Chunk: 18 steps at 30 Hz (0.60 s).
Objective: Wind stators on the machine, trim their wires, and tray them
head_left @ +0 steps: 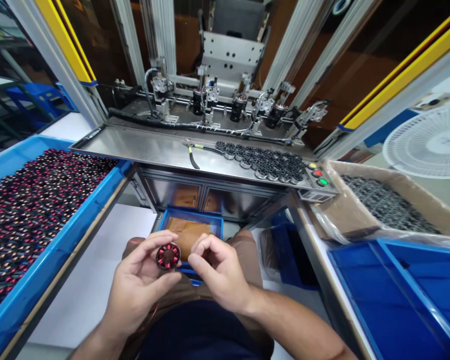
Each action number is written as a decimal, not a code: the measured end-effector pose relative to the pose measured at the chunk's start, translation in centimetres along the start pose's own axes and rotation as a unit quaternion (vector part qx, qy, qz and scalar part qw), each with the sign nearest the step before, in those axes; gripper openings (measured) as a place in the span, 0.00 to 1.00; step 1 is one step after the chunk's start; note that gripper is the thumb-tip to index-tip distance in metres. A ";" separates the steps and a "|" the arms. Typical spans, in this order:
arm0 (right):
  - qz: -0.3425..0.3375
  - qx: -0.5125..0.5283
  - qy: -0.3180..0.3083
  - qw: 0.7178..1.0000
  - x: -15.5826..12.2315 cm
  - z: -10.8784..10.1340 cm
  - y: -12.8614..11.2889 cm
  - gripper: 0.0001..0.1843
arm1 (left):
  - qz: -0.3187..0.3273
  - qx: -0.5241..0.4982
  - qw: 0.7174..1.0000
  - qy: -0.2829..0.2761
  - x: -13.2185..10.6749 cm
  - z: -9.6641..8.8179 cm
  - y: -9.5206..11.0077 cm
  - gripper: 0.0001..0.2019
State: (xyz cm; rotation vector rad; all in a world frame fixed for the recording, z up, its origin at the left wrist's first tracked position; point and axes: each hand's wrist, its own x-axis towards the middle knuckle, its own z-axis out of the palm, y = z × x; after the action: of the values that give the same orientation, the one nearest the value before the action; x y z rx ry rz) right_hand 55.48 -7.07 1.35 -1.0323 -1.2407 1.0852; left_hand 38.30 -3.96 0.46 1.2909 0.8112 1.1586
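The head view looks forward and down, near the metal worktop (pixel 146 146).

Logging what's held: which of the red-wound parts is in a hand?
The part held singly in the left hand; many others lie piled in the blue tray.

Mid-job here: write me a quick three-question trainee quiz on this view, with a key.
1. Which hand holds the coil ring?
A) right
B) left

2. True or false: the pliers lie on the metal shelf.

3. Fill in: the lowest button in the picture, below the red one, is ____.

Key:
1. B, the left hand.
2. True.
3. Green.
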 end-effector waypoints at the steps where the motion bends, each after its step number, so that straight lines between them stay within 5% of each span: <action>1: -0.007 0.004 -0.009 1.000 0.1 0.0 -0.2 0.09 | 0.027 0.043 0.999 0.015 -0.2 0.2 0.0 0.21; 5: -0.021 0.021 -0.048 0.998 0.6 -0.1 -0.8 0.13 | 0.108 0.129 0.986 0.022 -1.1 0.7 -0.2 0.23; 9: 0.014 0.064 -0.057 0.996 0.5 0.4 -0.9 0.11 | 0.100 0.128 0.986 0.032 -1.5 0.8 -0.1 0.26; 14: 0.090 0.103 0.017 0.990 -0.3 1.1 0.1 0.14 | 0.071 0.084 0.993 0.044 -1.2 0.8 0.1 0.20; 18: 0.065 0.079 0.012 0.995 -0.2 0.8 0.1 0.11 | 0.066 0.107 0.991 0.052 -1.1 0.8 0.3 0.20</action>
State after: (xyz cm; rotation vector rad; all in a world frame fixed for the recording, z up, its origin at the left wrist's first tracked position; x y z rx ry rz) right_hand 54.68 -7.24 1.24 -1.0127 -1.0619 1.2466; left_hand 38.65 -5.30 0.67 1.4887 0.9585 1.2800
